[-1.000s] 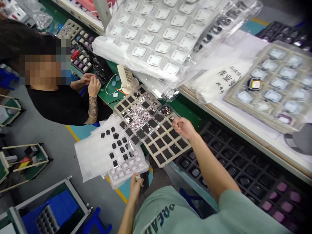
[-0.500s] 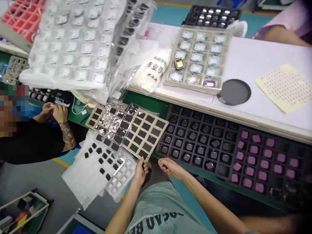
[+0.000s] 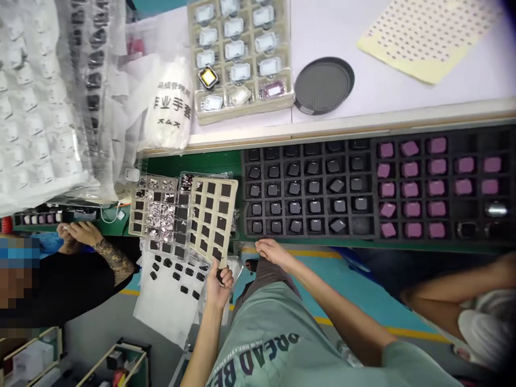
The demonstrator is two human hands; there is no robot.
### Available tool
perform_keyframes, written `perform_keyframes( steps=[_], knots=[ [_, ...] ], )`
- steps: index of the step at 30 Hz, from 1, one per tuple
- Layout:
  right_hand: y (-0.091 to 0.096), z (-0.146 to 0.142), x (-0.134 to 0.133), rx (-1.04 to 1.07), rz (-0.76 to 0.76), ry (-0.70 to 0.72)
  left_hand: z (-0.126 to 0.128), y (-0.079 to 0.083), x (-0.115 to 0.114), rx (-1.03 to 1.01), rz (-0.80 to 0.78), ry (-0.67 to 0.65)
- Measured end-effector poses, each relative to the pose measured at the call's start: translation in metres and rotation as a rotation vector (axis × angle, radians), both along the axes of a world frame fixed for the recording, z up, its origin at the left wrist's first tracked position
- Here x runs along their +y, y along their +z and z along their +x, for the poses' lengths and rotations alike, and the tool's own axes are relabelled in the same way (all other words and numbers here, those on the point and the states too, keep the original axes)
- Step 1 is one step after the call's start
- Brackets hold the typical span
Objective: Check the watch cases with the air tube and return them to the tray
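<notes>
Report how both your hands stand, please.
Left hand: gripping small black piece, by near end of beige tray. Right hand: fingers drawn together, contents unclear. Black compartment tray just beyond.

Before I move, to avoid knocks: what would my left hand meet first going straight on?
The near edge of the beige compartment tray, probably; depth is unclear, so the left hand may be touching it.
</notes>
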State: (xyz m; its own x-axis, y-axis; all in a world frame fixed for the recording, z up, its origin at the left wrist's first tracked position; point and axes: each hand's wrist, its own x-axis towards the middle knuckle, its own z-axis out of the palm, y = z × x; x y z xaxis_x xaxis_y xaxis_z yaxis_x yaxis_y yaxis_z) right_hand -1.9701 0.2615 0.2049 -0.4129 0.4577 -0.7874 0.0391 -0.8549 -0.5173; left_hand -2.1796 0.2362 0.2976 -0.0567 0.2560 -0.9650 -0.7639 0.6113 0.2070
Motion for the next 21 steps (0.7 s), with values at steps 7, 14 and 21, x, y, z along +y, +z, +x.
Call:
perform_keyframes(
  steps=[7,14,21],
  knots=[
    [-0.017,-0.029,-0.018,0.005,0.075,-0.074,0.001,0.012,0.009,-0.001,0.002,-0.031],
    [-0.044,-0.048,-0.043,0.100,0.133,-0.167,0.000,0.013,0.011,0.004,0.036,-0.072],
    [-0.068,-0.043,-0.078,0.357,0.155,-0.320,-0.005,0.005,0.003,0.004,0.098,-0.112]
  ],
)
